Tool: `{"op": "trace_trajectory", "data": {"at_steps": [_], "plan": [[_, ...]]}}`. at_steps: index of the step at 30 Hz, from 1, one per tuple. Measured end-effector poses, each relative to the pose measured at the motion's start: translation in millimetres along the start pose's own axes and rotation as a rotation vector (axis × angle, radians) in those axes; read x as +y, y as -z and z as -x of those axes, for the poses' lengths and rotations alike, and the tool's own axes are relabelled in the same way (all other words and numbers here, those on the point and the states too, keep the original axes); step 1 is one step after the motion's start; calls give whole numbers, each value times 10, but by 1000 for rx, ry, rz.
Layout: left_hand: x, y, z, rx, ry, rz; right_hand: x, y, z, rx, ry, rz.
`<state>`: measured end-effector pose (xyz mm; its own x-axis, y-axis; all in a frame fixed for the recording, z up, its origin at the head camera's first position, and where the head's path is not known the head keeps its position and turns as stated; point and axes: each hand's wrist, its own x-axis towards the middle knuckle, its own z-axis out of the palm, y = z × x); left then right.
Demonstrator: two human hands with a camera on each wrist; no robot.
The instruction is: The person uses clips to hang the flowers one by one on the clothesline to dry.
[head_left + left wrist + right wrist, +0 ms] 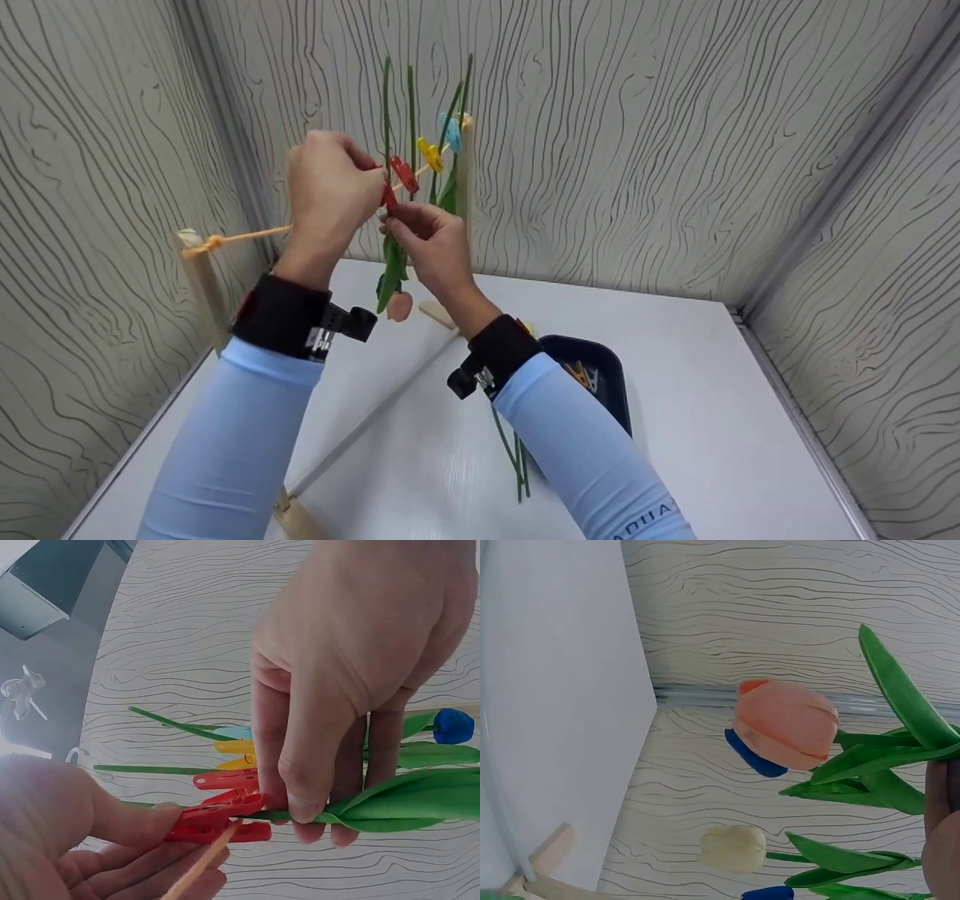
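Observation:
My left hand pinches a red clothespin at the orange cord. The clothespin sits over the green stem of a tulip hung head down. Just below it, my right hand pinches that stem between thumb and fingers. The peach tulip hangs under my right hand, its leaves around the stem. Farther along the cord are another red clothespin, a yellow clothespin and a light blue clothespin, with stems rising beside them. A cream tulip hangs behind.
Wooden posts, one at left and one at the back, carry the cord; a pale bar runs along the table. At right, a dark blue tray contains clothespins, partly behind my right forearm. Green stems lie beside it.

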<state>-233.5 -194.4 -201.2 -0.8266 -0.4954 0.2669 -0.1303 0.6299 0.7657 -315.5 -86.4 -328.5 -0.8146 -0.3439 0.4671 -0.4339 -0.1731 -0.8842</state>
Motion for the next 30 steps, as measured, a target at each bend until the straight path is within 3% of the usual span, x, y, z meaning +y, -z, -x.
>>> {"op": "trace_trajectory", "data": {"at_steps": [5,10,13,16,20,25,27,30], "plan": [[29,20,23,-51,11,-54,-5,25,-3,0,-19,-21],[42,14,51,-64,4,-114,9,43,-5,12,-19,-47],[32,-1,91,-31,-26,-134,18,49,-4,9,-9,-44],[22,-33,149,55,-96,-124,27,55,-1,0,-3,-26],[-16,-106,242,249,-246,-51,33,60,2,-14,-17,-10],[-242,-330,325,473,-561,140,26,98,42,0,-39,53],[-396,-465,352,501,-690,188,13,144,90,11,-36,83],[-675,-682,423,465,-822,211,9,263,208,16,-24,104]]}}
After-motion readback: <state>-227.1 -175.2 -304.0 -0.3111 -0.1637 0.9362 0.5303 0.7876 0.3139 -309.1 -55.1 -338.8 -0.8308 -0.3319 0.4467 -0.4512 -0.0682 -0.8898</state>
